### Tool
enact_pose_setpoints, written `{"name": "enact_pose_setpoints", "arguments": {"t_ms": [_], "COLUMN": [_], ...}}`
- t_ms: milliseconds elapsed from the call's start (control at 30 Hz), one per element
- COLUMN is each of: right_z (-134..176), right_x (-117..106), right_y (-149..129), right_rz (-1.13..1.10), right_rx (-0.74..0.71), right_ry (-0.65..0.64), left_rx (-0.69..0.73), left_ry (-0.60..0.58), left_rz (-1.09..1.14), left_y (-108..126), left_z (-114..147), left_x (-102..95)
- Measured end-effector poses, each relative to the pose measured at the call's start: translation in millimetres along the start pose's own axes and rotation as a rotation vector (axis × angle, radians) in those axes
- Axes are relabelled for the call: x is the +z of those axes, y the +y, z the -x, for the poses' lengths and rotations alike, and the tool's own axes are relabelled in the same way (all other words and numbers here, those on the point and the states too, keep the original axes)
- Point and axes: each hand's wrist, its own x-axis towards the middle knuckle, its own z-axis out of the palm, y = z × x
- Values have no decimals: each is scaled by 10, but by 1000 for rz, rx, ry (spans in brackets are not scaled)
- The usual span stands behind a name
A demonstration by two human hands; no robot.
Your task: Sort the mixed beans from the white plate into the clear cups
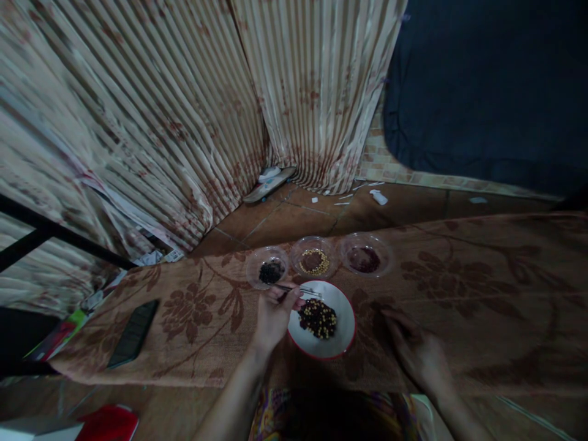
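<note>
My left hand point(274, 318) is closed on a pair of metal tweezers point(310, 291), whose tips reach over a white bowl with a red rim point(344, 315). Inside that bowl lies a mixed heap of dark and yellow beans or grains point(318, 320). Just beyond it stand three clear plastic bowls in a row. Black beans point(271, 271) are in the left one, yellow ones point(315, 263) in the middle one, dark red ones point(366, 260) in the right one. Nothing can be made out between the tweezer tips. My right hand point(420, 352) lies on the cloth right of the white bowl, fingers stretched out and holding nothing.
A brown flowered cloth point(197, 343) covers the long table. At its left end lies a dark phone point(134, 334). Behind the table are striped curtains point(316, 98), a skateboard point(271, 185) and small litter on the tiled floor. A red object point(110, 422) sits at bottom left.
</note>
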Motion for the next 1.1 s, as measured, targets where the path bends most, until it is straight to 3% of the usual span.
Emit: {"name": "enact_pose_setpoints", "arguments": {"t_ms": [167,267,433,567,733,867,967,1100], "right_z": [10,35,8,-46,-7,46,101,174], "right_x": [-31,-69,28,174,150,101,139,238], "right_y": [-42,-287,-924,-1156,-1004,-675,-398,-166], "right_rz": [-18,-50,-34,10,-36,23,89,114], "right_rx": [30,27,-234,-333,-188,-47,-11,-74], "right_ry": [9,35,18,40,117,89,74,43], "left_rx": [-166,-223,-240,-253,-218,-102,-10,28], "left_ry": [39,65,80,80,101,112,161,185], "left_rz": [299,346,360,380,402,351,244,165], "left_y": [55,76,74,80,106,133,160,177], "left_z": [69,120,194,249,223,-23,-309,-589], "left_x": [-30,-73,-119,-138,-168,-124,-20,125]}}
